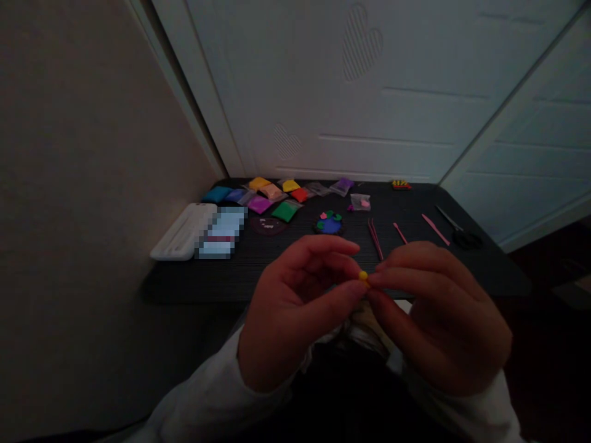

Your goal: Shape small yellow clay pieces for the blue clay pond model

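A small yellow ball of clay (363, 275) is pinched between the fingertips of both hands, above the near edge of the table. My left hand (300, 301) grips it from the left with thumb and fingers, the index finger raised over it. From the right, my right hand (438, 307) closes thumb and fingertips on the same yellow piece, whose lower part they hide. Just beyond the hands lies a round dark-rimmed clay piece (329, 224) with a blue middle and green and pink bits on it.
Colored clay packets, including a green one (286, 211), lie across the back left. A white case (184, 232) and a blurred-out card (222, 232) are at left. Tweezers (375, 239), pink tools including a blade-like one (435, 229), and scissors (462, 234) lie right. A door stands behind the table (198, 283).
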The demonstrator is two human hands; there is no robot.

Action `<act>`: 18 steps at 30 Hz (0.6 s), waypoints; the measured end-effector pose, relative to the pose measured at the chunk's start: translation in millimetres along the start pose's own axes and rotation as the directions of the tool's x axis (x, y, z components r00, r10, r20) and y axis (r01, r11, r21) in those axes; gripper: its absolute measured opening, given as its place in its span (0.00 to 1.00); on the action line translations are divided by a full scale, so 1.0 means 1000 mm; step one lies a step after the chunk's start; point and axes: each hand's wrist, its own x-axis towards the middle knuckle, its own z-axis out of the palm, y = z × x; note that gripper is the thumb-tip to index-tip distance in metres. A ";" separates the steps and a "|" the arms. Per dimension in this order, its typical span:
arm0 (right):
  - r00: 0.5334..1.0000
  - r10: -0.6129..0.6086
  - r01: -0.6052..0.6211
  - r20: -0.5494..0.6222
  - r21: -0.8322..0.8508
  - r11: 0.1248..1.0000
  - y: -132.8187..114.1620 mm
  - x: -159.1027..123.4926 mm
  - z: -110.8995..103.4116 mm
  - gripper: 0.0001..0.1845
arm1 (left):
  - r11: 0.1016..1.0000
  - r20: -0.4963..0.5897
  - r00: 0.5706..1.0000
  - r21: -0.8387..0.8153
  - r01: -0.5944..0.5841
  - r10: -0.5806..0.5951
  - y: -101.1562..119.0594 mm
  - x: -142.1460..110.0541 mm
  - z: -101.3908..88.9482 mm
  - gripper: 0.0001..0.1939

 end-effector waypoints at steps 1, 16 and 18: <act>1.000 -0.004 0.004 0.009 -0.006 1.000 0.000 0.001 -0.001 0.15 | 1.000 0.003 1.000 0.001 -0.002 0.002 0.000 0.000 0.000 0.15; 0.999 -0.045 0.046 0.030 -0.056 0.997 0.003 0.004 -0.002 0.13 | 1.000 0.022 1.000 -0.011 0.007 -0.007 0.001 0.002 -0.001 0.15; 0.998 -0.041 0.044 0.041 -0.065 0.997 0.002 0.005 -0.003 0.12 | 1.000 0.033 0.999 -0.003 0.012 -0.012 0.002 0.002 -0.002 0.15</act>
